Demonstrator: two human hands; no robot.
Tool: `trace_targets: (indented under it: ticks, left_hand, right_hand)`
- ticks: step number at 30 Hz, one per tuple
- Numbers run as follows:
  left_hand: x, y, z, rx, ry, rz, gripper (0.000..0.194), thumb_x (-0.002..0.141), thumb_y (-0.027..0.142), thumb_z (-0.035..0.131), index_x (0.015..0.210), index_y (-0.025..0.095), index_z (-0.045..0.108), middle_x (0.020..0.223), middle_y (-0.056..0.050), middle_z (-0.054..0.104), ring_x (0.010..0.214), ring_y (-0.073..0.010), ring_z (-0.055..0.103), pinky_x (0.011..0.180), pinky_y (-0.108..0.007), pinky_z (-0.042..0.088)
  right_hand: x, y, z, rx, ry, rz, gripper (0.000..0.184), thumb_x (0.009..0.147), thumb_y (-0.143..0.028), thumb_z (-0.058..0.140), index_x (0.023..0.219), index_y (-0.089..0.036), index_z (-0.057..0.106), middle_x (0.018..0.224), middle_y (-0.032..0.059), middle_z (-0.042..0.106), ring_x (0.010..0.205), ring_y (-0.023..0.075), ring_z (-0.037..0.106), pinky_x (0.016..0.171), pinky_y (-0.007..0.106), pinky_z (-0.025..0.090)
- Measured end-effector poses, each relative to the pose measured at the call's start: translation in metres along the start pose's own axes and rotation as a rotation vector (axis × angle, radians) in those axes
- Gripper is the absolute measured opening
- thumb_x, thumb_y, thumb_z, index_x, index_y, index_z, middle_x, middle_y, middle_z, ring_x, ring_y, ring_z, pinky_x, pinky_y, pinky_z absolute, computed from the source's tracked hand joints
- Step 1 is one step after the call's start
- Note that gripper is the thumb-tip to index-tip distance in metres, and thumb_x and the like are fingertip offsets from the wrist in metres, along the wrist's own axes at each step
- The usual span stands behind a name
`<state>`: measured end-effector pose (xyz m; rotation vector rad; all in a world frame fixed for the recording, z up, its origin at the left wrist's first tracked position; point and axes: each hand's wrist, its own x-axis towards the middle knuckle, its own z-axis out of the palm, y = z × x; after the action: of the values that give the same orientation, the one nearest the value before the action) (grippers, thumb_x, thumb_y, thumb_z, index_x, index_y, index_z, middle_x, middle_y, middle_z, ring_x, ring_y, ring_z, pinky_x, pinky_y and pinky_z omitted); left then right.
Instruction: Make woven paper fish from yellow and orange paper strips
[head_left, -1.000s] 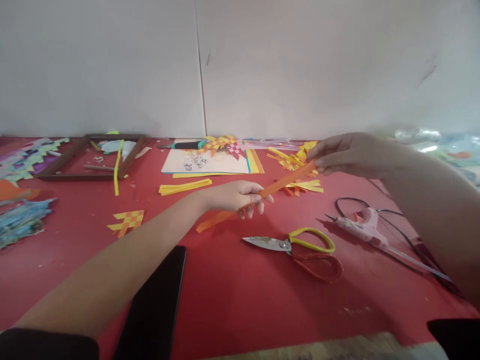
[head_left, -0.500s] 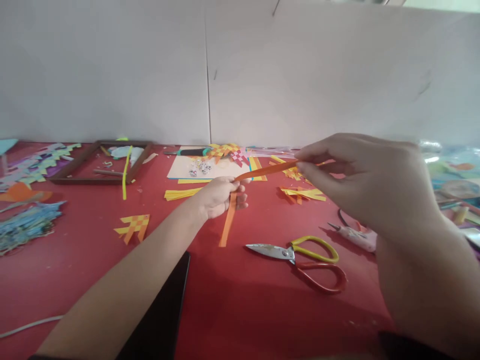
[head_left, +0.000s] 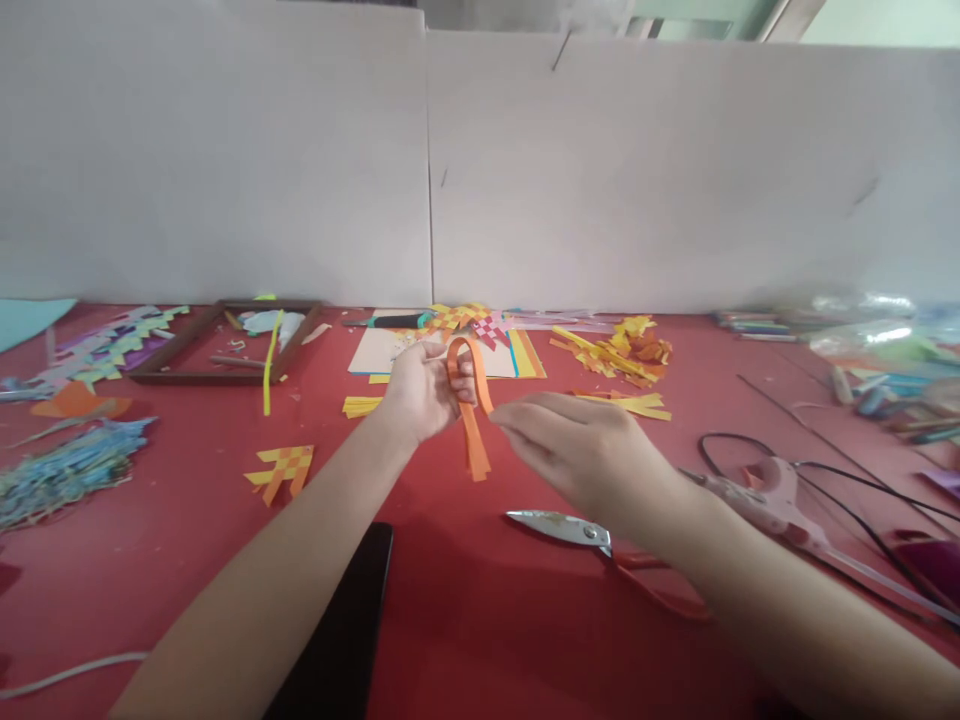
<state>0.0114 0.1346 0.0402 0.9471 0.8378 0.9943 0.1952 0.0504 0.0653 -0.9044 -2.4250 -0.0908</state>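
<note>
An orange paper strip (head_left: 471, 440) is bent into a loop above the red table. My left hand (head_left: 426, 390) grips it near the middle of its length, fingers closed round it. My right hand (head_left: 574, 440) pinches one end of the strip at the loop's lower right, with its fingertips pressed together. Another length of the strip hangs below my left hand. Scissors (head_left: 562, 527) lie under my right forearm, which partly hides their handles. To the left lies a woven yellow and orange paper piece (head_left: 285, 468).
A brown frame (head_left: 202, 378) with scraps stands at the back left. Behind my hands are card sheets (head_left: 371, 352) and yellow paper strips (head_left: 634, 405). A pink glue gun (head_left: 780, 500) with a cord lies at right. A black flat device (head_left: 367, 580) sits beneath my left forearm.
My right hand has moved left and down toward my left hand, bringing its end of the orange strip along. The stretched strip now curves into a loop. The view has shifted slightly.
</note>
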Motion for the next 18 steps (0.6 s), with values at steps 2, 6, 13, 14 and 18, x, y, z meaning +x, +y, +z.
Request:
trace_targets:
  ticks: [2, 6, 13, 14, 18]
  left_hand:
    - [-0.003, 0.005, 0.004, -0.082, 0.033, -0.038, 0.033, 0.091, 0.035, 0.03, 0.068, 0.019, 0.048, 0.061, -0.004, 0.048, 0.047, -0.0113, 0.037, 0.048, -0.028, 0.039]
    - [-0.009, 0.011, 0.012, -0.284, 0.076, -0.146, 0.036, 0.096, 0.041, 0.037, 0.075, 0.017, 0.053, 0.068, -0.006, 0.055, 0.051, -0.0097, 0.041, 0.047, -0.024, 0.036]
    - [-0.012, 0.007, 0.011, -0.244, -0.013, -0.057, 0.012, 0.086, 0.022, 0.065, 0.077, 0.015, 0.059, 0.074, 0.0, 0.054, 0.053, -0.0035, 0.039, 0.048, -0.017, 0.035]
    - [-0.012, 0.007, 0.011, -0.235, -0.017, -0.061, 0.012, 0.084, 0.022, 0.067, 0.078, 0.015, 0.06, 0.075, 0.0, 0.055, 0.054, -0.0034, 0.04, 0.049, -0.017, 0.035]
    - [-0.015, 0.007, 0.013, -0.211, -0.01, -0.062, 0.012, 0.08, 0.023, 0.072, 0.082, 0.016, 0.063, 0.076, 0.0, 0.057, 0.054, -0.0047, 0.041, 0.049, -0.019, 0.036]
  right_hand:
    - [0.0, 0.0, 0.004, 0.006, -0.017, 0.0, 0.025, 0.093, -0.011, 0.041, 0.089, -0.02, 0.064, 0.074, 0.0029, 0.064, 0.062, 0.0123, 0.054, 0.055, 0.024, 0.041]
    - [0.001, -0.003, 0.011, 0.03, -0.095, -0.034, 0.024, 0.091, -0.008, 0.041, 0.082, -0.019, 0.061, 0.07, 0.0021, 0.061, 0.059, 0.0122, 0.05, 0.055, 0.024, 0.038]
    - [-0.004, -0.004, 0.017, 0.065, -0.131, -0.046, 0.024, 0.089, -0.007, 0.041, 0.082, -0.02, 0.06, 0.07, 0.002, 0.06, 0.062, 0.0135, 0.05, 0.055, 0.025, 0.036]
    - [-0.005, -0.005, 0.017, 0.06, -0.136, -0.052, 0.025, 0.089, -0.007, 0.04, 0.081, -0.02, 0.06, 0.07, 0.0018, 0.059, 0.062, 0.0133, 0.049, 0.055, 0.025, 0.036]
    - [-0.005, -0.009, 0.017, 0.029, -0.154, -0.088, 0.026, 0.091, -0.007, 0.039, 0.076, -0.019, 0.057, 0.068, 0.0009, 0.055, 0.059, 0.0123, 0.043, 0.054, 0.025, 0.034]
